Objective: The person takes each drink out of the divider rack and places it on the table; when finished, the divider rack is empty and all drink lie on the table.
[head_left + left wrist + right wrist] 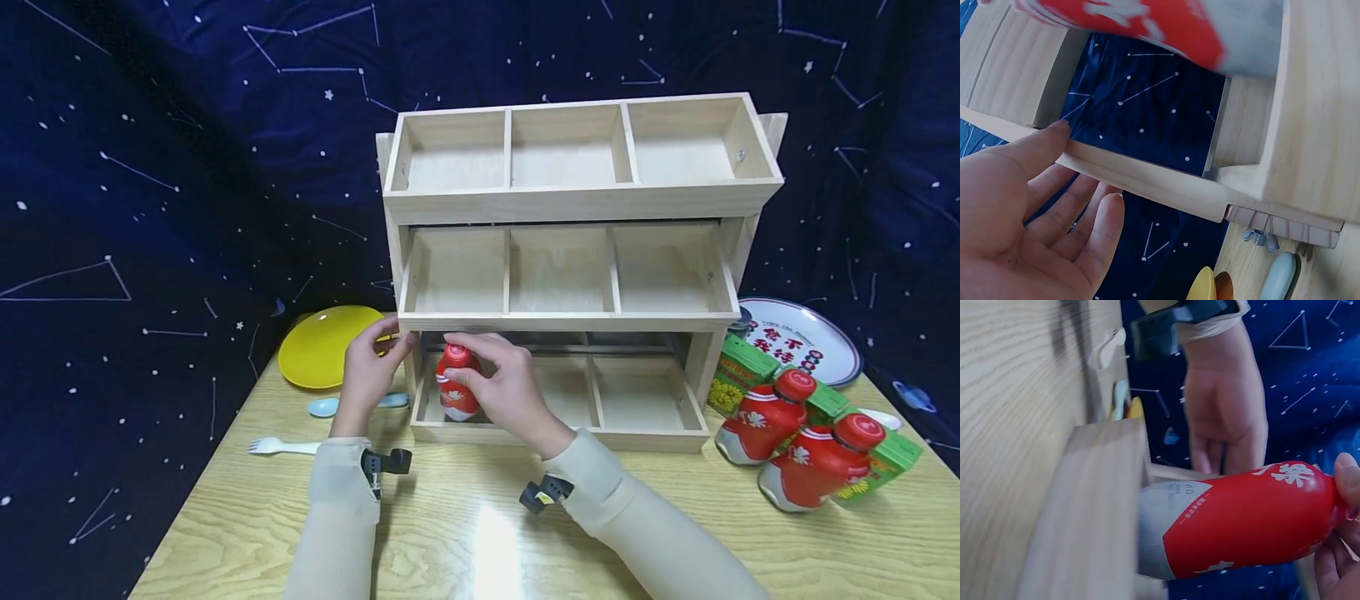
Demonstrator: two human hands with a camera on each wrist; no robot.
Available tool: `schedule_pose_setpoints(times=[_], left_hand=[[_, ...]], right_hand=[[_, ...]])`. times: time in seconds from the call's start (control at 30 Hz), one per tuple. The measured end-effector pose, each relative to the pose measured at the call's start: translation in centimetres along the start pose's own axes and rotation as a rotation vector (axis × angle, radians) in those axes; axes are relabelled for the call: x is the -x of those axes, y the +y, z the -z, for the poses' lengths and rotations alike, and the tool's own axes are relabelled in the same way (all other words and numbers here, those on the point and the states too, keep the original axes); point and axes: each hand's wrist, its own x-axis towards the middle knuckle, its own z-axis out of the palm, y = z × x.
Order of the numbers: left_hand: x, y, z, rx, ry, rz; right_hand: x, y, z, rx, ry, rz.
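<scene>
A three-tier wooden rack (577,200) stands on the table, each tier split into three compartments. My right hand (501,385) grips a red bottle (456,385) with a white base upright in the bottom tier's left compartment. The right wrist view shows that red bottle (1241,519) close up, with my fingertips (1349,481) round its top. My left hand (369,371) lies with straight fingers against the rack's left front corner. In the left wrist view my left hand (1029,212) is flat, its fingers (1050,134) touching a wooden rail (1147,178).
A yellow plate (324,343), a pale blue spoon (330,406) and a white fork (281,447) lie left of the rack. To the right lie two red bottles (795,433) on green cartons (738,367), beside a printed white plate (802,337). A dark starry cloth hangs behind.
</scene>
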Motion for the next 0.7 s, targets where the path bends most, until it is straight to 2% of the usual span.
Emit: schedule_pose_setpoints(times=[0.1,0.3,0.57,0.7], left_hand=[[0.0,0.1,0.0,-0.003,0.003,-0.004],[0.0,0.2,-0.1,-0.015,-0.006,-0.015],[0.1,0.2,-0.1,-0.026,-0.003,-0.012],[0.1,0.2,0.0,-0.031,-0.004,0.001]], right_hand=[[0.0,-1.1,0.6,-0.033,0.027,0.044],[0.6,-3.0,2.3,-0.089,0.048,0.064],[2.1,-5.1,5.0,-0.050,0.081,0.085],[3.0,-5.7,6.5,-0.064,0.091,0.142]])
